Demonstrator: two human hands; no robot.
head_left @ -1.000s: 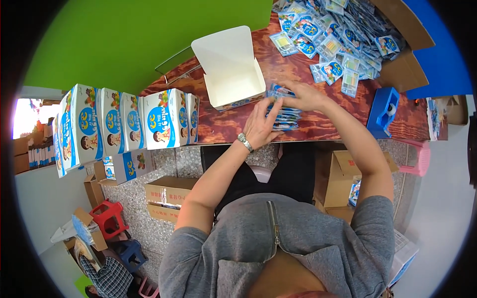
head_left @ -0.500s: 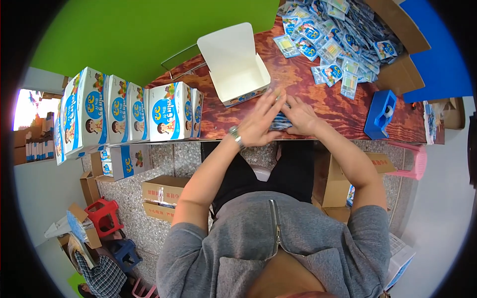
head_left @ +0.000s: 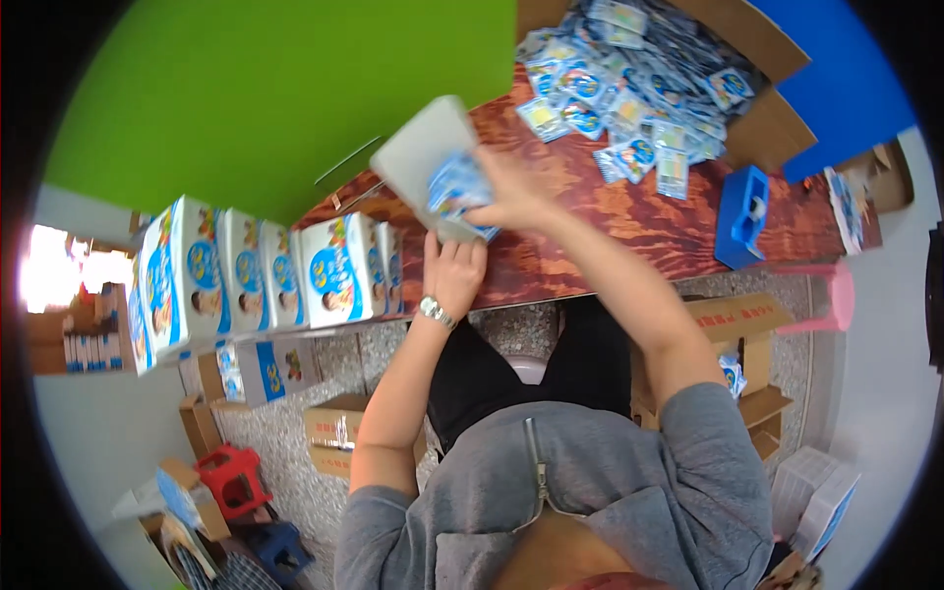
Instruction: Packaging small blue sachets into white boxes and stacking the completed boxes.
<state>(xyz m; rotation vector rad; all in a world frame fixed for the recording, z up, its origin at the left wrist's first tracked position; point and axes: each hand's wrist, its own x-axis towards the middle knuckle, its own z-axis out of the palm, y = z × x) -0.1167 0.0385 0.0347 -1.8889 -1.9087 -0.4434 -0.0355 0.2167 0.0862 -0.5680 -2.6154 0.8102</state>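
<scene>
Right now the sachet bundle (head_left: 458, 184) is at the mouth of the open white carton (head_left: 418, 147), blue-and-white packets smeared by motion blur. Can't tell if any of it sits below the rim. Right hand (head_left: 509, 192) is at the carton's right side, thumb and fingers clamped on the bundle. Left hand (head_left: 455, 272) is at the carton's near edge, fingers close together and touching it; can't tell if they pinch the wall or only press. Metal wristwatch (head_left: 437, 312) on that wrist.

Status, my read: this carton is partway. Lid up, bundle not released, fill level hidden. Done side: row of printed cartons (head_left: 344, 270) left of the carton, standing and apparently closed. Not boxed: big pile of loose sachets (head_left: 639, 88), beyond and right of the carton, against the flaps of a brown cardboard box (head_left: 772, 128).

Surface: red-brown wood-grain table (head_left: 610, 246) under the carton. Blue tape dispenser (head_left: 742, 216) well right of it. Thin wire piece (head_left: 348, 160) just left of its lid.

Room: green wall (head_left: 295, 88) behind the carton, blue panel (head_left: 855, 88) far off to its right. Speckled floor (head_left: 295, 442) on its near side. Red plastic stool (head_left: 233, 480) well to its near left, pink stool (head_left: 839, 295) well to its right.
</scene>
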